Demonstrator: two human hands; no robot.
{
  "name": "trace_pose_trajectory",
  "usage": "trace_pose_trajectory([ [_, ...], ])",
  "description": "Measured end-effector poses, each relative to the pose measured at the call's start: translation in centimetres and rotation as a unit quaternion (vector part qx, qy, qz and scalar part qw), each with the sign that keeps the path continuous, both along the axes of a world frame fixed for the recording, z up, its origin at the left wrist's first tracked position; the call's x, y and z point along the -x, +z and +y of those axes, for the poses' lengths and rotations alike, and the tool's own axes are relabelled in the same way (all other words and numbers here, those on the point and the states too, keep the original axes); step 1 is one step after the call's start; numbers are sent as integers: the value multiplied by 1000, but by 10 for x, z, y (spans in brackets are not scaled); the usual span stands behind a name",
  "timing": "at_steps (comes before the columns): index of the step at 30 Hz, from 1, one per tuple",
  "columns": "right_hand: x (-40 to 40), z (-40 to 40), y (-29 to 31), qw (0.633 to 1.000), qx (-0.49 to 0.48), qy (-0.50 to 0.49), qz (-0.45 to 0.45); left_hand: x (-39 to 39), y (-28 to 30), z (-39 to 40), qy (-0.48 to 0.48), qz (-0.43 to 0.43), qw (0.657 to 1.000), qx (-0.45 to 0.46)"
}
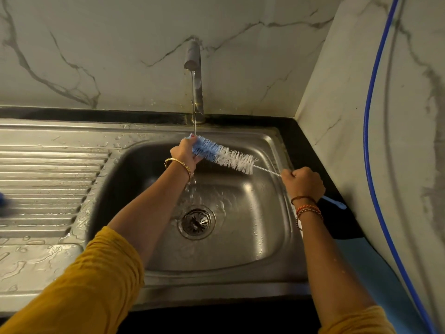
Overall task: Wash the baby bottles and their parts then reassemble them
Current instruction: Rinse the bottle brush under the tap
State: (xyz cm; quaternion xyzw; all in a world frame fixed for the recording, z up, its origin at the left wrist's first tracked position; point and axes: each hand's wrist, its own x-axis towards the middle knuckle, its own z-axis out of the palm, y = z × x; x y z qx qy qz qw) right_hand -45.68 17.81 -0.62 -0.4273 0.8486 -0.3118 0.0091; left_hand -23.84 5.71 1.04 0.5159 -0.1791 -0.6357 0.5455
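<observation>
**Bottle brush rinsed under running tap, both hands on it**

Ribbed draining board (pixel 50 179) far left, wet, with a blurred blue object (pixel 3 201) at the frame edge; cannot tell what. No bottles or bottle parts in view. Left hand (pixel 186 151) curled round blue bristle end of bottle brush (pixel 224 156), right under water stream (pixel 194 104) from tap (pixel 195 75). Brush slanted down to the right over sink (pixel 277 145); white bristles free, twisted wire stem running into right hand (pixel 304 183), fisted on the stem, blue handle tip poking out behind wrist. Likely light, wire stem springy, bristles soft and wet, plastic handle slick; best held at handle, not stem. Drain (pixel 196 221) below, basin open and roomy. Tight on right: black bench (pixel 310 150) edge, marble wall (pixel 361 92) and blue hose (pixel 368 116) near right elbow.
</observation>
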Motion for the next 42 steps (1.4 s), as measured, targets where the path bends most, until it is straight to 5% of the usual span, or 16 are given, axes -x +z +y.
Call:
trace_pose_trajectory([
  [23, 10, 0, -4, 997, 55, -53, 19, 10, 7, -5, -54, -21, 997, 48],
  [42, -9, -32, 9, 997, 72, -29, 8, -10, 17, -33, -58, 124, 987, 88],
])
